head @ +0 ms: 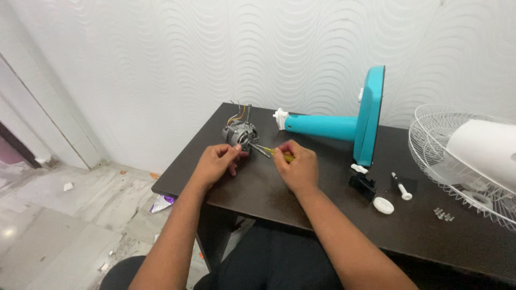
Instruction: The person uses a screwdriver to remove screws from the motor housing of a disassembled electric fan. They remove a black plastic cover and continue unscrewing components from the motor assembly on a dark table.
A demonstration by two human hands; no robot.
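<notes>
A small grey fan motor (240, 134) with coloured wires sticking up lies near the far left corner of a dark table (322, 215). My left hand (215, 162) pinches the motor's near side with thumb and fingers. My right hand (298, 166) grips a screwdriver with a yellow handle (286, 156); its metal shaft (260, 150) points left and its tip meets the motor.
A turquoise fan stand with its base (349, 124) lies on its side behind my right hand. To the right sit a black bracket (363, 185), a white knob (383, 205), a white pin (401, 189), several screws (443, 215) and a white wire fan guard (462, 161).
</notes>
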